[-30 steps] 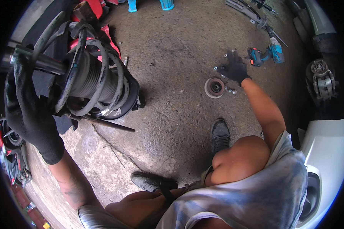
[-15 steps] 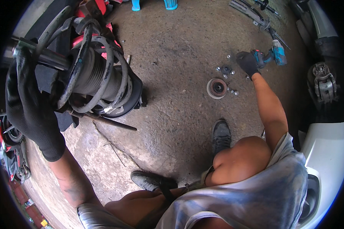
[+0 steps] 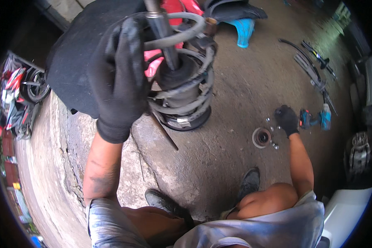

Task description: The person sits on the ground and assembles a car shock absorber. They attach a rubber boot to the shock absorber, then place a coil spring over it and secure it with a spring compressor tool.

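On the left, a strut with its coil spring (image 3: 186, 109) stands on the floor, its shiny damper rod (image 3: 163, 37) rising through the top coil. My left hand (image 3: 120, 78), in a black glove, is closed at the spring's upper coil beside the rod; its fingertips are partly hidden. Far to the right, my right hand (image 3: 286, 119), also gloved, reaches down to the floor with fingers curled among small nuts (image 3: 275, 145). Whatever it grips is hidden beneath it. A round strut mount (image 3: 261, 137) lies just left of that hand, and a blue-black cordless impact driver (image 3: 314, 120) just right.
A thin metal bar (image 3: 165, 134) slants out beside the spring's base. Another damper (image 3: 319, 58) and a long dark part (image 3: 308, 68) lie at the far right. Beyond the strut is a blue stool (image 3: 244, 32). A white car panel (image 3: 347, 215) borders the lower right; a motorcycle (image 3: 22, 99) stands far left.
The view has turned left, so everything sits further right. My left hand has shifted from the rod's top to the upper coil, and the strut looks more upright. My right hand now covers some nuts.
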A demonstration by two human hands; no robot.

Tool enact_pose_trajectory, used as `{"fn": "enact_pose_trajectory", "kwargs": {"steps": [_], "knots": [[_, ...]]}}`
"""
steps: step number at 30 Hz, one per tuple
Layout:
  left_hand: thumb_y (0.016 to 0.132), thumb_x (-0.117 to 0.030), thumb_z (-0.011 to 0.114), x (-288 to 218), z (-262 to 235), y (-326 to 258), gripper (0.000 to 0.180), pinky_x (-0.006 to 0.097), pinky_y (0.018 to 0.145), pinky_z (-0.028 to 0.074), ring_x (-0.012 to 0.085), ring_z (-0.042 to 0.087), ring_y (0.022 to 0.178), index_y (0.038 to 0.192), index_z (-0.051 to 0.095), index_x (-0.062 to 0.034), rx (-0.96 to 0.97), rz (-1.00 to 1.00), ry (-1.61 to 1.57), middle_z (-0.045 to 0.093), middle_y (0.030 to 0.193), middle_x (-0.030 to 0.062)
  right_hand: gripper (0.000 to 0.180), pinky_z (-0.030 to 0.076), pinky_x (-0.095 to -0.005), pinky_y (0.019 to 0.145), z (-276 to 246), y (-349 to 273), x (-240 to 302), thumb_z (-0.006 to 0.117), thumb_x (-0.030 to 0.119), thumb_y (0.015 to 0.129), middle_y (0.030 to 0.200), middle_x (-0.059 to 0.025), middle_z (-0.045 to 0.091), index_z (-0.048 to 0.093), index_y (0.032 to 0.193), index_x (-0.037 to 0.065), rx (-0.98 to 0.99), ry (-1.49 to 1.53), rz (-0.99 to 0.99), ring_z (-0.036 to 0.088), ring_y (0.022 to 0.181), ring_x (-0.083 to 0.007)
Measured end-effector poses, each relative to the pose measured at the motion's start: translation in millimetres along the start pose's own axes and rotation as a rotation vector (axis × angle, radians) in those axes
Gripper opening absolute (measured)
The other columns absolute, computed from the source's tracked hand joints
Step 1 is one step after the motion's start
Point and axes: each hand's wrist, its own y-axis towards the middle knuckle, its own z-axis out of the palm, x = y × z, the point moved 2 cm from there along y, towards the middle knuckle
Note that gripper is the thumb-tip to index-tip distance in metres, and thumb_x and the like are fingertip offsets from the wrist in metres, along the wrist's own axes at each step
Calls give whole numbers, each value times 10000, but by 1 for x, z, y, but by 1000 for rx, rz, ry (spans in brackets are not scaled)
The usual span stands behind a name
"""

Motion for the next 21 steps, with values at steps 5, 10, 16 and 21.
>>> {"fn": "enact_pose_trajectory", "kwargs": {"steps": [5, 10, 16, 21], "knots": [[977, -64, 455, -9, -7, 9, 273, 299, 818, 501, 179, 603, 958, 1211, 522, 61, -29, -386, -381, 589, 1100, 188, 285, 493, -281, 764, -144, 55, 132, 574, 221, 954, 978, -62, 630, 586, 1149, 13, -157, 812, -235, 592, 851, -132], [941, -77, 505, -1, -7, 8, 359, 297, 873, 482, 179, 578, 1023, 1274, 469, 53, -51, -573, -589, 562, 1171, 175, 422, 514, -307, 840, -268, 56, 306, 585, 255, 943, 1188, -116, 617, 539, 1251, -29, -492, 764, -827, 635, 987, -178], [875, -31, 527, -6, 5, 8, 378, 275, 789, 493, 137, 603, 836, 1245, 499, 40, -159, -627, -756, 632, 1020, 126, 347, 549, -288, 744, -293, 53, 418, 701, 214, 865, 977, -134, 674, 615, 1109, -17, -144, 875, -1203, 667, 873, -171], [864, -53, 555, -9, -1, 8, 366, 277, 800, 493, 139, 606, 861, 1216, 526, 43, -132, -612, -739, 635, 1020, 132, 377, 550, -275, 736, -305, 57, 426, 758, 202, 822, 1012, -138, 663, 628, 1101, -16, -62, 667, -1325, 665, 889, -164]]}}
